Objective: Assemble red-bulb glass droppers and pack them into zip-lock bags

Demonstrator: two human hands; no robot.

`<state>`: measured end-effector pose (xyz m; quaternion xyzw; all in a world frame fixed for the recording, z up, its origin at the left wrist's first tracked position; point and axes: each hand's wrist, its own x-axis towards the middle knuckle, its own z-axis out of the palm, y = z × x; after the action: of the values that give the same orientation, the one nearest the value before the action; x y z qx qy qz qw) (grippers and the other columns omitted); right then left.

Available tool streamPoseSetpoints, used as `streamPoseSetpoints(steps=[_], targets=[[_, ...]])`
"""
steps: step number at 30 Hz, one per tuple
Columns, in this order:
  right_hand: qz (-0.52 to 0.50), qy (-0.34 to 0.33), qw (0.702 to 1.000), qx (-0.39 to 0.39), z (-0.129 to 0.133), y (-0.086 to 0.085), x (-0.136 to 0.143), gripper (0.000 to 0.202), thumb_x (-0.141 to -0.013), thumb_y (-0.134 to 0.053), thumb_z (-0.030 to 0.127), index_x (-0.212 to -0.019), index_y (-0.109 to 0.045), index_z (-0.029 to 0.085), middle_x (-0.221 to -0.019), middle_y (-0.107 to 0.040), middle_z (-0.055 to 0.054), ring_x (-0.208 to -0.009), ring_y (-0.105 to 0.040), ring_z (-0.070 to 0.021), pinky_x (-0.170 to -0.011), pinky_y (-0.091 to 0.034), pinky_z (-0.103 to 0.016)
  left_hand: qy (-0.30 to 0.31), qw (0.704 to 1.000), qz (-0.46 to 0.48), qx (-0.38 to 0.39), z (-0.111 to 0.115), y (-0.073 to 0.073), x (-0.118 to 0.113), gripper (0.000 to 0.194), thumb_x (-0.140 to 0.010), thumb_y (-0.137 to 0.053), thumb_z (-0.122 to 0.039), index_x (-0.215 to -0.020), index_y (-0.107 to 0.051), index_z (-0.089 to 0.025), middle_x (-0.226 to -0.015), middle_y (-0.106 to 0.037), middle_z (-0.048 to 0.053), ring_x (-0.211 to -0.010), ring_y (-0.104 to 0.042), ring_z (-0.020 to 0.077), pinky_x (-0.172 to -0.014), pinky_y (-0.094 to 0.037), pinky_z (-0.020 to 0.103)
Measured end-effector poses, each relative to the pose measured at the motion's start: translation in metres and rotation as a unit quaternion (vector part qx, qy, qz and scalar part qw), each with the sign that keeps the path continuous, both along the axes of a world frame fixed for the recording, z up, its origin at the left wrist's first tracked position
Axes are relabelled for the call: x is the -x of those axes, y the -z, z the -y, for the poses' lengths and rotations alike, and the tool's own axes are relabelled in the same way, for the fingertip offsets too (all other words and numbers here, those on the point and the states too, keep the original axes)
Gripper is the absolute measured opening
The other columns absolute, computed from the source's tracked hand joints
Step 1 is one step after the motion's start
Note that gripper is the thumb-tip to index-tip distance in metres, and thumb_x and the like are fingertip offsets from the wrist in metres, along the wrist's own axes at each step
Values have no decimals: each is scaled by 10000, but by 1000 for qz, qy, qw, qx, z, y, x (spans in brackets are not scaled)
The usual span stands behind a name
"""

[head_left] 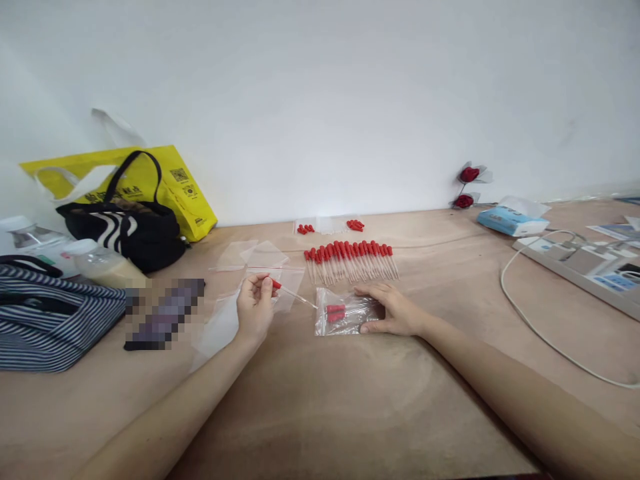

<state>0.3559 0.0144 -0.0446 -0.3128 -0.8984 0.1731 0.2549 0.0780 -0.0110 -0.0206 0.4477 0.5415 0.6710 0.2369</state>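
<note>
Your forearms (175,407) span the lower frame; your left hand (255,307) pinches a dropper (276,284) that could snag the central bag (356,321) if your spread right hand (397,312) slips.

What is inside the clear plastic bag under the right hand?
Inside the clear bag, two red-capped droppers lie side by side. The right hand covers part of its far end, so what lies there cannot be seen.

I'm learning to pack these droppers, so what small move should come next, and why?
Probably ease the left hand's dropper rightward into the bag: its thin tip points at the bag's left end, while the right hand touches the bag.
</note>
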Motion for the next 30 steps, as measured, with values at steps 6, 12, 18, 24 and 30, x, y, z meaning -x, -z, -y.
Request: streamPoseSetpoints(steps=[6, 12, 18, 24, 30], targets=[[3, 3, 1000, 0, 0, 1, 0, 716, -651, -625, 554, -1234, -418, 194, -1229, -506, -105, -1101, -471, -255, -914, -351, -422, -34, 999, 18, -1, 1, 0, 7, 261, -665, -608, -345, -810, -503, -154, -650, -550, -21, -595, -533, 84, -570, -452, 206], [4, 1, 1000, 3, 0, 0, 0, 702, -653, -626, 547, -1230, -424, 202, -1226, -509, -106, -1092, -481, -258, -910, -356, -430, -2, 1000, 8, 18, 0, 7, -5, 317, -652, -605, -400, -825, -501, -155, -676, -559, -10, -619, -558, 103, -601, -485, 244], [-2, 1, 1000, 1, 0, 1, 0, 707, -652, -630, 541, -1240, -415, 212, -1239, -498, -107, -1100, -478, -262, -908, -358, -434, 59, 996, -3, 64, 10, 12, -17, 337, -648, -616, -430, -817, -495, -164, -761, -598, 12, -685, -609, 132, -720, -502, 322], [-3, 1, 1000, 5, 0, 0, 0, 714, -648, -630, 546, -1240, -413, 211, -1230, -507, -104, -1100, -480, -260, -914, -354, -434, 215, 962, -70, 155, 17, 8, -27, 280, -630, -644, -328, -821, -512, -173, -817, -634, 33, -780, -625, 162, -767, -491, 335], [2, 0, 1000, -2, 0, -1, 0, 731, -645, -625, 557, -1247, -406, 206, -1237, -498, -108, -1102, -477, -259, -919, -349, -428, 269, 935, -172, 151, 4, 7, -34, 143, -679, -556, -229, -807, -516, -180, -813, -629, 32, -848, -609, 162, -788, -475, 315]])
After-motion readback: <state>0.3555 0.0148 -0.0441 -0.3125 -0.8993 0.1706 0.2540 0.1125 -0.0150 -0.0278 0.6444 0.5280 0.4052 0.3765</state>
